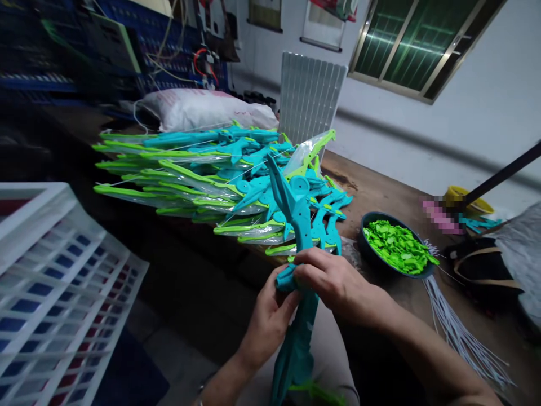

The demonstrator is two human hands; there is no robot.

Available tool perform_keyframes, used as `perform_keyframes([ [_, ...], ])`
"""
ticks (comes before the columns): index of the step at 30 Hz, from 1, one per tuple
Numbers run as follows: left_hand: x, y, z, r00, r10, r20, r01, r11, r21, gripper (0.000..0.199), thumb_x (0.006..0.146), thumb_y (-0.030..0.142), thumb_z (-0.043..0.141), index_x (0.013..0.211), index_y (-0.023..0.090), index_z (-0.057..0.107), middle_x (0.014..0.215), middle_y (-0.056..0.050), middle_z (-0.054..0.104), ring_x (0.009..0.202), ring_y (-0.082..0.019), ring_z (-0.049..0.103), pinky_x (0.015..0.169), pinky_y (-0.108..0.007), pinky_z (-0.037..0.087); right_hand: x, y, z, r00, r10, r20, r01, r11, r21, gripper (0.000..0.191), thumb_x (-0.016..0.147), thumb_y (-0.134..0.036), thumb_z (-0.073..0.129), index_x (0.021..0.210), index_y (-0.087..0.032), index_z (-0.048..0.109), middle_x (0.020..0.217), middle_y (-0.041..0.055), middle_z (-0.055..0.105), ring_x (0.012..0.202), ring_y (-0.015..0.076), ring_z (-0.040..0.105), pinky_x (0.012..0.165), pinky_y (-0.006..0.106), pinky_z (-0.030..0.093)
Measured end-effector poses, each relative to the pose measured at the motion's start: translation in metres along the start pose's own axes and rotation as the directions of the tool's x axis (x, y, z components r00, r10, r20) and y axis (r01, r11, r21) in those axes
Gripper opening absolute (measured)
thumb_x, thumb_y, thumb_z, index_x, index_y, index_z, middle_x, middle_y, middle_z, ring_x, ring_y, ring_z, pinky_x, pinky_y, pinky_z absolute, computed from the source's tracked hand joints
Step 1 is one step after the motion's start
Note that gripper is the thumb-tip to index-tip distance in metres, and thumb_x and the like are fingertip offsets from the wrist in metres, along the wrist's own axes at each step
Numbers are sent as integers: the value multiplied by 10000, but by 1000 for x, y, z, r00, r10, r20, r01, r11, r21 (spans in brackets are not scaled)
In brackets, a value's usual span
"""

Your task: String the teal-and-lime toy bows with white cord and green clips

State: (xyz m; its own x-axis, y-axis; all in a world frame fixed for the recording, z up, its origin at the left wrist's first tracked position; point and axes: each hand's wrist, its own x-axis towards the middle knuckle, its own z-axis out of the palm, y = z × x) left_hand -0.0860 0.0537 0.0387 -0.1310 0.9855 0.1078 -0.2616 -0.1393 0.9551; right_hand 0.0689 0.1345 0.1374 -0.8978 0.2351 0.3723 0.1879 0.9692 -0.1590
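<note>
Both of my hands are closed around a teal plastic toy bow (301,225), held upright over my lap. My left hand (270,313) grips a short teal piece jutting from its middle, with the thumb along the near side. My right hand (332,279) wraps the bow just above, its fingertips meeting that same piece. The lower end of the bow hangs between my legs, where a green part (315,392) shows blurred. Just beyond my hands lies a pile of teal and green toy bows (203,180), strung with white cord and partly in clear plastic.
On the table (380,189) at right stands a dark bowl (366,245) of small green plastic pieces (395,245). A bundle of white cords (454,321) hangs beside it. A white plastic crate (80,270) is at left. Behind the pile are a white sack (207,107) and a ribbed panel (310,96).
</note>
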Motion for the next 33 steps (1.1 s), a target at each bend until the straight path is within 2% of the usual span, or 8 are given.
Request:
perform_keyframes([
  [4,-2,-3,1,999,-34,13,35,999,-28,408,976,430,669,1309,214,575,1276,-76,696,1107,-227,665,945,-298,506,-11,-8,22,974,161,-161,-149,985,81,109,1066,-148,525,1131,-160,611,1128,111,634,920,177,620,780,294,558],
  [8,-1,-4,-3,994,-84,74,92,990,-110,393,989,408,652,1326,219,581,1306,-76,688,1180,-245,642,988,-306,494,-19,-13,37,950,178,-257,-168,984,62,143,1029,-138,604,1171,-150,622,1096,123,662,962,218,637,813,346,577],
  [15,4,-11,-7,987,-136,86,154,952,-264,391,956,371,700,1313,235,617,1286,-66,715,1187,-240,646,1020,-316,516,-29,6,37,971,26,-236,-20,999,29,172,1010,-44,571,1159,-104,634,1209,145,702,1129,261,613,999,445,575],
  [20,5,-17,-8,982,-145,122,175,942,-285,396,958,371,709,1326,255,617,1291,-64,712,1177,-230,650,1035,-313,503,-37,14,41,958,-81,-275,68,996,-56,172,1054,-90,508,1117,-99,668,1240,140,726,1105,270,628,930,439,602],
  [24,8,-18,-5,983,-132,124,157,962,-221,415,956,393,715,1322,228,610,1264,-80,708,1152,-236,654,1029,-321,496,-40,15,43,949,-118,-293,93,991,-99,218,1077,-112,472,1126,-99,684,1223,140,742,1094,266,643,855,420,603],
  [27,11,-19,-1,988,-126,88,141,971,-191,369,960,421,705,1250,204,633,1142,-71,722,1045,-216,671,930,-291,527,-40,17,44,950,-83,-301,69,996,-57,224,1093,-146,468,1141,-140,687,1196,111,753,1084,244,646,839,411,598],
  [30,11,-19,1,990,-124,71,134,977,-168,311,962,433,698,1153,192,659,1024,-46,718,941,-188,671,821,-249,539,-40,17,45,942,-29,-335,42,999,34,206,1086,-154,488,1081,-179,692,1173,87,750,1147,237,617,940,433,582],
  [33,7,-15,1,990,-126,55,132,984,-118,313,954,442,705,1127,184,665,977,-37,718,909,-182,677,801,-239,553,-41,12,44,904,156,-397,-94,981,170,100,1037,-253,629,1094,-200,691,1263,115,680,1268,264,560,1065,481,524],
])
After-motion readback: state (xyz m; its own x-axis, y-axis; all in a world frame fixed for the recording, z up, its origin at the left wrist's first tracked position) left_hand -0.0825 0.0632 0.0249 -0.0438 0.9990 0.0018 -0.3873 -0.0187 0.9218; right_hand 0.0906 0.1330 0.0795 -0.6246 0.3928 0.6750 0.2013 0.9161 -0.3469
